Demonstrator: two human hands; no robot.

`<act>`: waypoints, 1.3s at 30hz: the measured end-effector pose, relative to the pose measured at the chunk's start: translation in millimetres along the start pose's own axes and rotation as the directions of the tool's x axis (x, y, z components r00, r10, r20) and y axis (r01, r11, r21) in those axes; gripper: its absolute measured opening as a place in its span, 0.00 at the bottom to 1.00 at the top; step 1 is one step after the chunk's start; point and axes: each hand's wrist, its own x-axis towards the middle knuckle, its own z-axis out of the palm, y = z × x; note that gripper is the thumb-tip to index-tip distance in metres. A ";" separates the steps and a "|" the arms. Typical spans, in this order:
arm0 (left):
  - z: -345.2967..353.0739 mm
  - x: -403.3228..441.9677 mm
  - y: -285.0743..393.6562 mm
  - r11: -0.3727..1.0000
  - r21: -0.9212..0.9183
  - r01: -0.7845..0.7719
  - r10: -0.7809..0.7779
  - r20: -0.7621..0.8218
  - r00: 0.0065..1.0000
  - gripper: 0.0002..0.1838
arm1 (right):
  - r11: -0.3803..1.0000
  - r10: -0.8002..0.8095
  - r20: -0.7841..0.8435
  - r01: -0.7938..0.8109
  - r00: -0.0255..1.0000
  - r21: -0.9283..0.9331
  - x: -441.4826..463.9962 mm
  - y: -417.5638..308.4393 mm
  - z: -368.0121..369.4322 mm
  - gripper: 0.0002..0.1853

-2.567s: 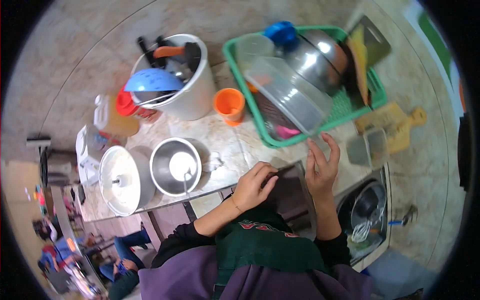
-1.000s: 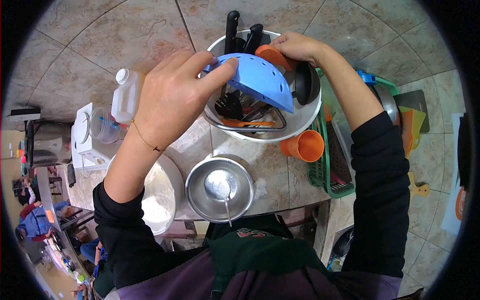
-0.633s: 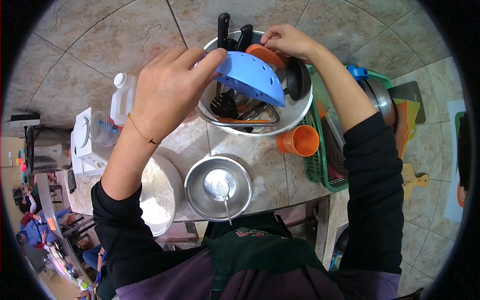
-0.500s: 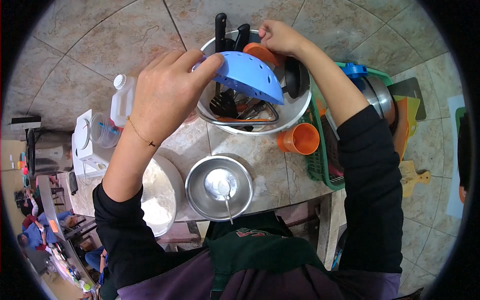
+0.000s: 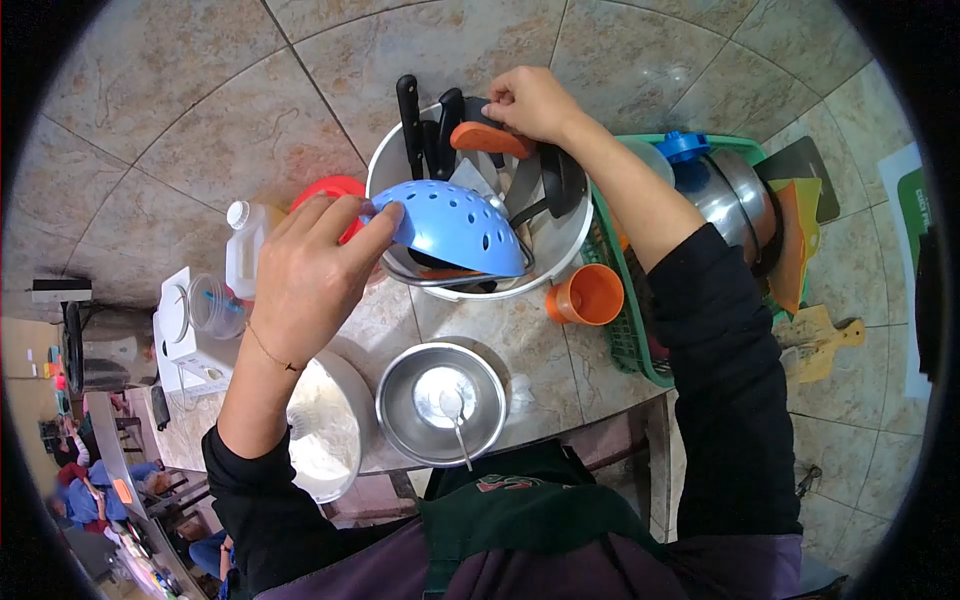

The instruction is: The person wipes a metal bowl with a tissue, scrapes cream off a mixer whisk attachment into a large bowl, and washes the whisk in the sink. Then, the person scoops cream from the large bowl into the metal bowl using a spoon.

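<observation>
My left hand point(image 5: 325, 245) pinches the rim of a blue colander point(image 5: 455, 222) with round holes, tilted over the front of a white basin point(image 5: 575, 235). My right hand point(image 5: 535, 105) is at the basin's far rim, fingers curled together beside a dark flat utensil point(image 5: 477, 108) and an orange-headed utensil point(image 5: 490, 139). What those fingers hold, if anything, I cannot make out. Black-handled knives point(image 5: 410, 125) stick up at the basin's left. A black ladle point(image 5: 562, 182) and other utensils lie inside, partly covered by the colander.
Nearer me are a steel bowl point(image 5: 392, 418) with a spoon point(image 5: 460, 435) and a white tub point(image 5: 350, 455) of flour-like powder. An orange cup point(image 5: 590, 296) stands beside a green basket point(image 5: 625, 345). To the left are a plastic jug point(image 5: 243, 255) and a kitchen scale point(image 5: 190, 345).
My left hand has lowered the blue colander toward the basin's near side, tilting its holed side up. My right hand has shifted left along the far rim. The camera view has moved slightly.
</observation>
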 end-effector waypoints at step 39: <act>-56.6 -28.9 57.2 0.973 -0.223 0.057 -0.050 0.036 0.998 0.20 | 0.857 0.464 -0.648 -0.120 0.603 0.502 -319.9 1.2 -44.3 0.15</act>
